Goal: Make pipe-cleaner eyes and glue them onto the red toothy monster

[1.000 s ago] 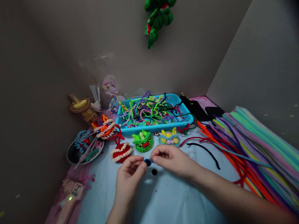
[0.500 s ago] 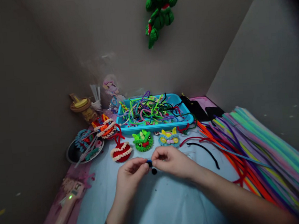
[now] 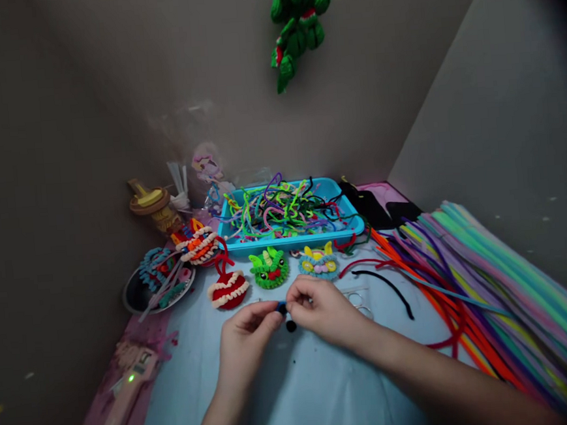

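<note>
**Two pinches met at one small blue-and-black piece (image 3: 282,308)**

The piece sat between the hands, just above the pale blue covering (image 3: 326,386) and near a black disc (image 3: 291,326). The left hand (image 3: 248,331) had thumb and fingertips clamped on its near side. The right hand (image 3: 320,306) had thumb and forefinger drawn together at the opposite edge; whether they gripped it or only touched it, I could not tell.

By its size it looked very light, and probably soft and easily squashed, though its material was too small to make out. The outer edge seemed the surest place to hold it, with a light pinch, since fingertips hid most of it and firm pressure might have bent it. Slipperiness was hard to judge.

No brand or wording could be read. The brown cup (image 3: 158,212) bore a pattern or print too blurred to decipher, and the pink handheld tool (image 3: 124,398) showed a green light but no legible label.
</note>
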Motion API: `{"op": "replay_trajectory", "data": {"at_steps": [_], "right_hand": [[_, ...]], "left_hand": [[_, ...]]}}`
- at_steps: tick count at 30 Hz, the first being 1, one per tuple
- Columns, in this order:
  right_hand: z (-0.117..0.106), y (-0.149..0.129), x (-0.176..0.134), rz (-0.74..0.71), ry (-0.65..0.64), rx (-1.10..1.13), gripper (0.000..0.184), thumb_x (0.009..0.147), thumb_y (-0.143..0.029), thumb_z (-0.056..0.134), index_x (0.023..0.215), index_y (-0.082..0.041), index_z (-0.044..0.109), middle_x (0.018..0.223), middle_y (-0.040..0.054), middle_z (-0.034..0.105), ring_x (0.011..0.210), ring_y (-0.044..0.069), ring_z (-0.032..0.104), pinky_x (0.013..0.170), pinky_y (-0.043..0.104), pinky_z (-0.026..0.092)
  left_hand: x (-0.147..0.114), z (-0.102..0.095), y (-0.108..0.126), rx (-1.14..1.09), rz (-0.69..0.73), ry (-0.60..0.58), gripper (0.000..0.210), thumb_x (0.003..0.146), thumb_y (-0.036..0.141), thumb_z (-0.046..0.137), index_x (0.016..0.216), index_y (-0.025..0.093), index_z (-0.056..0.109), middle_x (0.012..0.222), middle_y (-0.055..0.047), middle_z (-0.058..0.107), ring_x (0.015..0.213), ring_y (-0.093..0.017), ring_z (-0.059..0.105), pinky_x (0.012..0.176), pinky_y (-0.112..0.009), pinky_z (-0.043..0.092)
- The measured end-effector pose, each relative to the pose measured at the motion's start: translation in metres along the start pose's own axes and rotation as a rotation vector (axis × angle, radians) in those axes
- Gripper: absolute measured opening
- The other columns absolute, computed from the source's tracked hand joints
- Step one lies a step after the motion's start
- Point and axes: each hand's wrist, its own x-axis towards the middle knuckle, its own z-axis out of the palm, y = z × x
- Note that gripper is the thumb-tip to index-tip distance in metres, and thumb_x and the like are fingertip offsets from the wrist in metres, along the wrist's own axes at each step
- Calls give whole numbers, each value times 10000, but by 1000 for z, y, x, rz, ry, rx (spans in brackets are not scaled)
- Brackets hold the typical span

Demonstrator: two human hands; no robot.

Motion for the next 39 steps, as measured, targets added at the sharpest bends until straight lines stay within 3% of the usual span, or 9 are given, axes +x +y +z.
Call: {"op": "replay_trajectory", "data": {"at_steps": [4, 15, 24, 33, 39], "right_hand": [[-1, -3, 0, -2, 26, -2, 130, 705, -86, 538, 606, -169, 552, 648, -23, 489, 581, 102, 463, 517, 204, 334], [0, -1, -1, -25, 0, -10, 134, 697, -78, 535, 604, -171, 559, 659, -16, 506, 596, 109, 478, 526, 209, 342], [2, -3, -3, -62, -6, -51, 147, 680, -48, 532, 608, -174, 555, 651, -23, 494, 608, 112, 477, 538, 212, 335], [9, 1, -5, -119, 40, -82, 172, 683, -26, 524, 606, -180, 535, 653, -24, 506, 622, 113, 479, 565, 215, 352], [3, 2, 0, -18, -27, -2, 140, 710, -75, 533, 610, -171, 557, 663, -19, 498, 613, 112, 486, 533, 206, 350]], "left_hand": [[-1, 3, 3, -6, -2, 2, 270, 550, 281, 785, 775, 146, 724, 696, -48, 744, 633, -165, 667, 616, -251, 522], [1, 0, 1, -84, -137, -63, 270, 509, 293, 808, 691, 136, 684, 556, -3, 682, 530, -124, 623, 551, -211, 475], [-1, 1, 3, 45, -10, -4, 177, 547, 258, 744, 621, 136, 640, 530, 14, 629, 485, -93, 536, 497, -191, 410], [-2, 6, -1, 88, 19, 102, 118, 544, 221, 711, 615, 141, 661, 548, 6, 652, 497, -101, 552, 512, -194, 423], [-2, 2, -1, 84, -10, -15, 243, 609, 305, 719, 777, 130, 706, 607, -31, 697, 531, -128, 581, 535, -217, 451]]}}
